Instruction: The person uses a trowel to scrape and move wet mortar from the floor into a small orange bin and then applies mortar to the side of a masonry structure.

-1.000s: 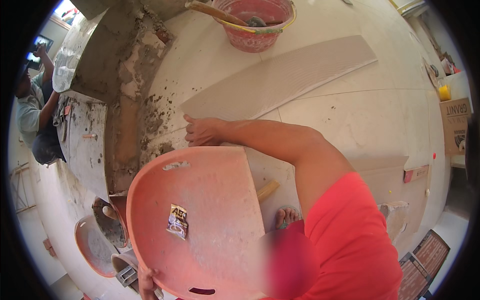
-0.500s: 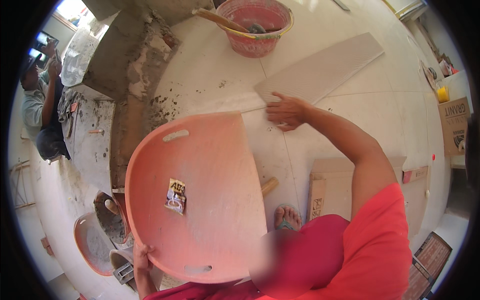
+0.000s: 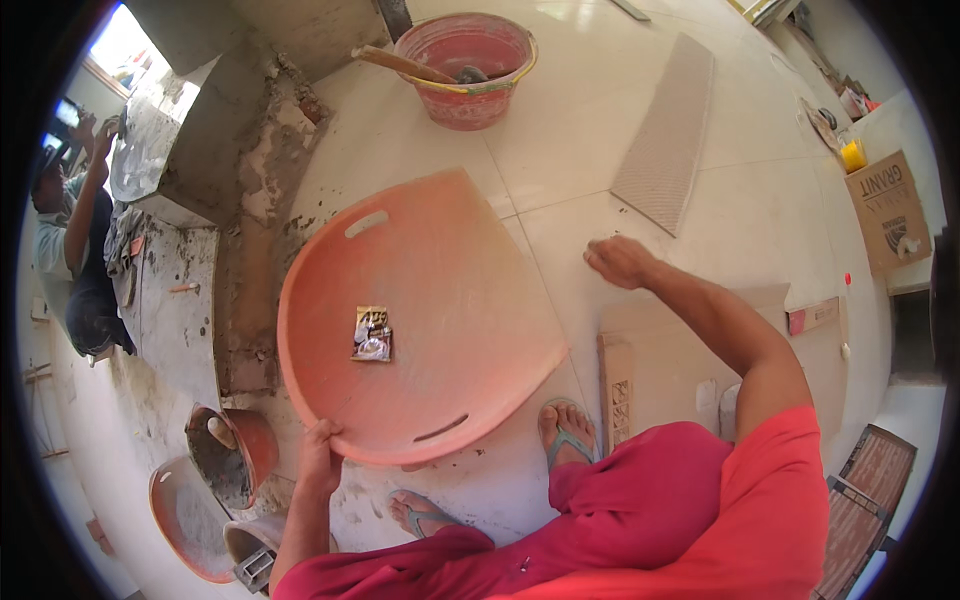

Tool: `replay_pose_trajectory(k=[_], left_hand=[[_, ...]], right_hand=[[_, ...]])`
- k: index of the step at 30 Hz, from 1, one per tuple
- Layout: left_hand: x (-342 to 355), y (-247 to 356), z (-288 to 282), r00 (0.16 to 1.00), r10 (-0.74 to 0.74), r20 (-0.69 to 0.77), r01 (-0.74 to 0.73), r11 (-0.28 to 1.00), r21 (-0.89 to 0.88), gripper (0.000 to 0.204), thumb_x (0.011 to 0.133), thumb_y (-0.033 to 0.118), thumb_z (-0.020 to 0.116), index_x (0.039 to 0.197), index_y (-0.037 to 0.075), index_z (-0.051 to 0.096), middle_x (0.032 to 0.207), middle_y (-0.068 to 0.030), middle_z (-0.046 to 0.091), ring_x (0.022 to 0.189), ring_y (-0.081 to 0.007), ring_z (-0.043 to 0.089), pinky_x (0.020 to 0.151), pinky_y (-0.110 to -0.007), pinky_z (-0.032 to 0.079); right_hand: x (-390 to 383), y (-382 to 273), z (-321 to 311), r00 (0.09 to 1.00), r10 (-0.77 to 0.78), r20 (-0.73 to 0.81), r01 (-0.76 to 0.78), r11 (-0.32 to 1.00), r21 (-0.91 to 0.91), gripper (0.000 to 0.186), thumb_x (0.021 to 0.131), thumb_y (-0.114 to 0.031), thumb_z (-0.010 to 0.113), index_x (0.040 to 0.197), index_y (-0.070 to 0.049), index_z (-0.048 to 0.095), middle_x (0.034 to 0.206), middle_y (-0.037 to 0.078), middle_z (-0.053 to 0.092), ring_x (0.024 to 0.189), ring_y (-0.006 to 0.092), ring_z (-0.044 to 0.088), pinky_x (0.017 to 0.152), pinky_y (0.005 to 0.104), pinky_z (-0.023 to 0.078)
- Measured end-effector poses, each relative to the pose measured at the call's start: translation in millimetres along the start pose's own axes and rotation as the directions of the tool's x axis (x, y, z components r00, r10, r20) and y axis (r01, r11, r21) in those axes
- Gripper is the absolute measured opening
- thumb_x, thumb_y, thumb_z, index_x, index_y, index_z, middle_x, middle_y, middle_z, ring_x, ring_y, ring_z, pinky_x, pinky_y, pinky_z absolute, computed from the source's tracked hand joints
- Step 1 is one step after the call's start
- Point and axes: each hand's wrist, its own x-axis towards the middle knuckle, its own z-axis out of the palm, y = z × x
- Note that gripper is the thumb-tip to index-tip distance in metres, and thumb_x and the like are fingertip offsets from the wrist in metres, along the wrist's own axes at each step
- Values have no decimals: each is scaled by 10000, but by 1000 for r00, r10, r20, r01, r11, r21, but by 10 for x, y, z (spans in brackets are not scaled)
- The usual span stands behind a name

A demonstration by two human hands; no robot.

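Two bare hands stand well apart: the left hand (image 3: 319, 443) is clamped on the orange plastic tray (image 3: 465, 325) at its 7 o'clock rim, while the right hand (image 3: 620, 262) hangs clear beyond the straight edge, towards 2 o'clock from the tray's middle; how tightly its fingers curl, I cannot tell. From the left hand the tray spreads towards 1 o'clock; from the right it lies towards 9, dipping slightly to 8. Roughly as long as wide, it has no clear long axis, but its straight edge runs from 11 to 5. A small foil packet (image 3: 372, 335) sits inside. A narrow grey tile (image 3: 668, 130) lies at 1 o'clock from the right hand, untouched.
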Motion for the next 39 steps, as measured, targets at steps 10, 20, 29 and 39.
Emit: replay_pose_trajectory(k=[10, 20, 29, 39], left_hand=[[31, -268, 978, 997, 45, 57, -40, 997, -70, 150, 935, 89, 664, 1063, 12, 669, 963, -64, 695, 848, -185, 714, 754, -383, 638], [-208, -203, 1365, 887, -123, 444, 1, 964, 264, 569, 1061, 444, 659, 1358, -41, 630, 1265, -170, 702, 1122, -273, 739, 855, -421, 667], [66, -477, 572, 878, 62, 474, -404, 627, 666, 444, 1011, 366, 671, 776, -10, 696, 676, -126, 648, 610, -201, 578, 592, -378, 460], [137, -1511, -527, 529, 813, -244, -289, 444, 848, 162, 956, 150, 654, 974, -8, 684, 993, -208, 693, 948, -360, 654, 849, -460, 512]], right_hand=[[-606, -1345, -169, 801, -356, 481, -61, 750, 658, 713, 963, -592, 729, 1300, 34, 676, 1111, 152, 750, 906, 303, 753, 713, 401, 621], [-317, -933, -40, 945, 91, 315, -318, 11, 948, 296, 1005, -189, 610, 1203, 21, 673, 1082, 139, 746, 903, 245, 742, 796, 421, 630], [-78, 593, -1114, 963, 237, 131, -243, 546, 802, 286, 977, -283, 712, 1054, -9, 739, 862, 78, 736, 696, 179, 689, 650, 319, 568], [553, 919, -1413, 670, -229, -706, -111, 910, -400, 270, 1013, -227, 700, 1129, 16, 716, 974, 181, 771, 910, 380, 752, 814, 445, 580]])
